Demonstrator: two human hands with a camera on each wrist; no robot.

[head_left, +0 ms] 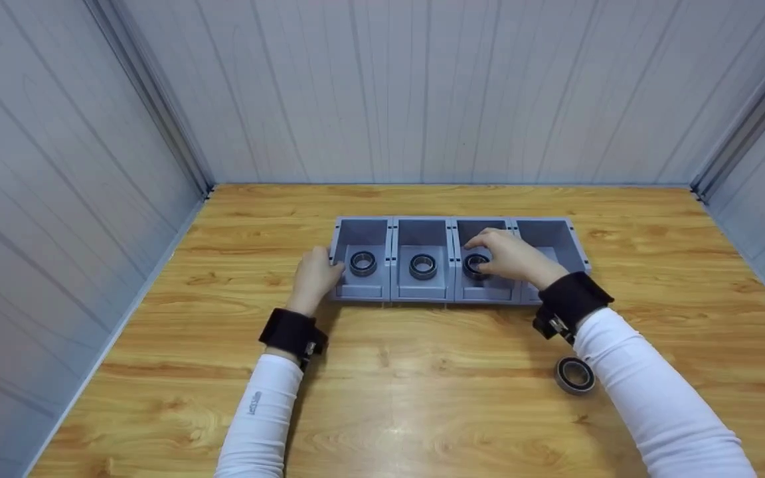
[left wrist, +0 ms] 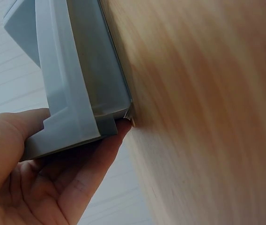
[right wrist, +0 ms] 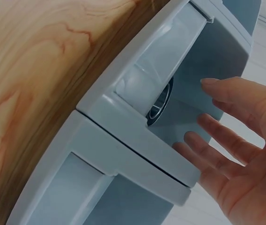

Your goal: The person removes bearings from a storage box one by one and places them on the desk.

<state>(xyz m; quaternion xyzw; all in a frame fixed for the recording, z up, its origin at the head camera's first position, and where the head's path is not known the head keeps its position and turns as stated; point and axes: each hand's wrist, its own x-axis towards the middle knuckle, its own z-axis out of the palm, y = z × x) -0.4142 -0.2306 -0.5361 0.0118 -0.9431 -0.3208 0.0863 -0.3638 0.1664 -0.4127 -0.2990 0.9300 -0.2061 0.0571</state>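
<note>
Currently, in the head view, four joined bins (head_left: 422, 292) stand in a row on the worktop (head_left: 389, 372), nearer its back edge than the lower part in view, and well apart from its two back corners. The left bin (head_left: 361, 292) holds one bearing (head_left: 362, 273), the second bin (head_left: 424, 232) another, and the third bin (head_left: 482, 293) a third. The right bin (head_left: 545, 232) is partly covered by the right wrist. A loose bearing (head_left: 563, 378) lies on the worktop in front of the row, towards the right edge, just beside the right sleeve (head_left: 655, 398). The left hand (head_left: 315, 272) is at the outer side of the left bin; the right hand (head_left: 518, 255) reaches into the third bin, above its bearing. White panels (head_left: 422, 93) rise behind the back edge.

In the left wrist view, the left hand's grip is narrow: thumb on one side and fingers on the other, it pinches the bin's corner, with a fingertip down by the worktop.

In the right wrist view, the right hand's grip is wide, its fingers spread at the mouth of the bin and apart from the bearing, which shows partly behind the bin's front wall.
</note>
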